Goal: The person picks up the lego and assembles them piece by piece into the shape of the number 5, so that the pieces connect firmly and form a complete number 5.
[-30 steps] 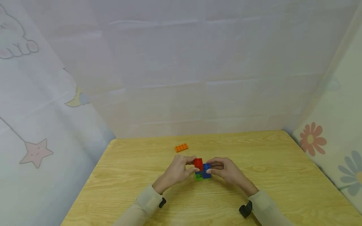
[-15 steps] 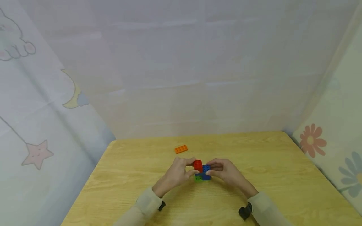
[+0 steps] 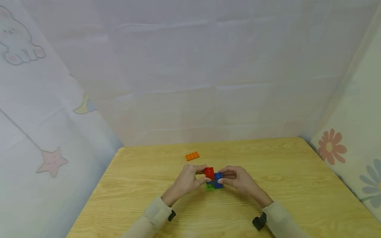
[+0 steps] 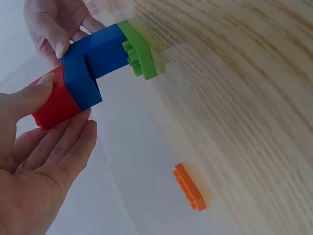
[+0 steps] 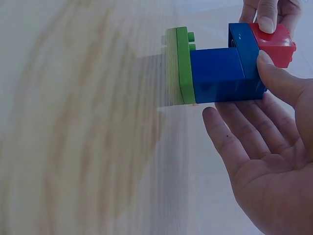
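A small toy-brick structure stands on the wooden table (image 3: 143, 185). Its base is a thin green plate (image 5: 184, 68), with a blue brick (image 5: 216, 73) on one end. Above that lies a flatter dark blue piece (image 5: 247, 55), its left end overhanging the bare green studs. On this overhang sits a red brick (image 4: 57, 102). My left hand (image 3: 186, 181) pinches the red brick between thumb and fingers. My right hand (image 3: 240, 180) pinches the dark blue piece at the right end, thumb in front and fingers behind.
A flat orange plate (image 3: 192, 156) with studs lies on the table beyond the left hand. Pale fabric walls (image 3: 190, 82) with printed drawings rise behind the table and at both sides.
Both hands keep their grips on the bricks, and the structure stays where it is. Only the head view has shifted slightly.
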Motion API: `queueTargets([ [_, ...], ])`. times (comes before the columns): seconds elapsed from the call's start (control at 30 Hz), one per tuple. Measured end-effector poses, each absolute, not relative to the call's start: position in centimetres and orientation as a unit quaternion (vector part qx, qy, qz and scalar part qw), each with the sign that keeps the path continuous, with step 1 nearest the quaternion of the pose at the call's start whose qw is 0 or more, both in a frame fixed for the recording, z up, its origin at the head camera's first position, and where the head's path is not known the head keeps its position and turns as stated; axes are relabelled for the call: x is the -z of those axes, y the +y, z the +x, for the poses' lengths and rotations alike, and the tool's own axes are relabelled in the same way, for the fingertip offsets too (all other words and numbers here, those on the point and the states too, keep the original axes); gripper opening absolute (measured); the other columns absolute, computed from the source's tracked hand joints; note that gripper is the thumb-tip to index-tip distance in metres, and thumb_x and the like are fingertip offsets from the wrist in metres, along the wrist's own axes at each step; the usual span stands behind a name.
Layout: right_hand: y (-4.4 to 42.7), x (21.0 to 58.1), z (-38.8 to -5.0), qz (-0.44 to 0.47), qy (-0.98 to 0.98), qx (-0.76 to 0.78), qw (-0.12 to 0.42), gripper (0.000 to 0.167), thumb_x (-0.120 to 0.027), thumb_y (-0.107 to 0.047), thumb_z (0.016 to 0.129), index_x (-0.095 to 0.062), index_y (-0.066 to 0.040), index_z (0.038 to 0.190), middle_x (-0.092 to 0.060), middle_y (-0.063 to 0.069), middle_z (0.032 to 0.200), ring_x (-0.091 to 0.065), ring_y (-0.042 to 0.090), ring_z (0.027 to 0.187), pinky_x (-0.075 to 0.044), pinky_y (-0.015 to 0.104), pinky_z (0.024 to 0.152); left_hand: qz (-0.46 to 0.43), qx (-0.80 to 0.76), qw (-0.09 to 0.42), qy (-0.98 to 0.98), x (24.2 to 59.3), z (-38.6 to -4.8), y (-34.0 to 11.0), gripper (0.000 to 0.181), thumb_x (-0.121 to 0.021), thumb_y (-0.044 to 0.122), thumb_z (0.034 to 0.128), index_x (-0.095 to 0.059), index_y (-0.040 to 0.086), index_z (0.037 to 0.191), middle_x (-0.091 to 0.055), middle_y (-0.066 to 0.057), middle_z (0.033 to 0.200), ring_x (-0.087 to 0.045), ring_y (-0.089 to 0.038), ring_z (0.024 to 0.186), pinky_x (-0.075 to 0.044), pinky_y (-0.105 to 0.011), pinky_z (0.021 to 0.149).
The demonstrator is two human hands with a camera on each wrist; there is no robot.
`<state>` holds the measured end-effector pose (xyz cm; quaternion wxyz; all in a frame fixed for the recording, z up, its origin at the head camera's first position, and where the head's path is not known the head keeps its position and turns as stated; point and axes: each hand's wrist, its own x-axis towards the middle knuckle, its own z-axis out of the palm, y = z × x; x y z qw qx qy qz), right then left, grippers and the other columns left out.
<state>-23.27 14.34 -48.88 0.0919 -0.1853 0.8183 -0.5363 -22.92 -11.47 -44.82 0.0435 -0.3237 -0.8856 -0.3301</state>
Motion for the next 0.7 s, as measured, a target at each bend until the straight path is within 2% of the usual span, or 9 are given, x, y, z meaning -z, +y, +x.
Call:
queueTargets([
  [0.17, 14.36, 48.81, -23.38, -0.187, 0.82, 0.533, 0.094, 0.042, -0.078, -0.036, 0.097, -0.071, -0.011, 0.129, -0.075, 0.01, 0.127, -0.074, 0.027, 0.116, -0.063, 0.034, 0.092, -0.32, 0.342, 0.041, -0.883, 44.7, -22.81, -11.47, 0.048, -0.077, 0.024, 0.097, -0.067, -0.002, 0.137, -0.077, -0.015, 0.123, -0.078, -0.024, 0.108, -0.063, -0.044, 0.094],
  [0.43, 14.36, 48.73, -23.6, -0.199, 0.823, 0.526, 0.083, 0.04, -0.077, -0.037, 0.097, -0.072, -0.013, 0.129, -0.076, 0.009, 0.125, -0.075, 0.025, 0.115, -0.063, 0.032, 0.092, -0.301, 0.348, 0.026, -0.887, 44.51, -23.11, -11.51, 0.04, -0.079, 0.026, 0.096, -0.074, 0.009, 0.132, -0.08, -0.007, 0.12, -0.078, -0.017, 0.108, -0.062, -0.039, 0.098],
  [0.7, 14.63, 48.91, -23.39, -0.193, 0.822, 0.529, 0.089, 0.04, -0.077, -0.037, 0.097, -0.072, -0.014, 0.129, -0.075, 0.009, 0.127, -0.074, 0.026, 0.116, -0.063, 0.038, 0.094, -0.297, 0.353, 0.018, -0.887, 44.56, -22.96, -11.35, 0.046, -0.079, 0.025, 0.096, -0.071, 0.005, 0.136, -0.079, -0.01, 0.121, -0.079, -0.02, 0.107, -0.063, -0.04, 0.095],
])
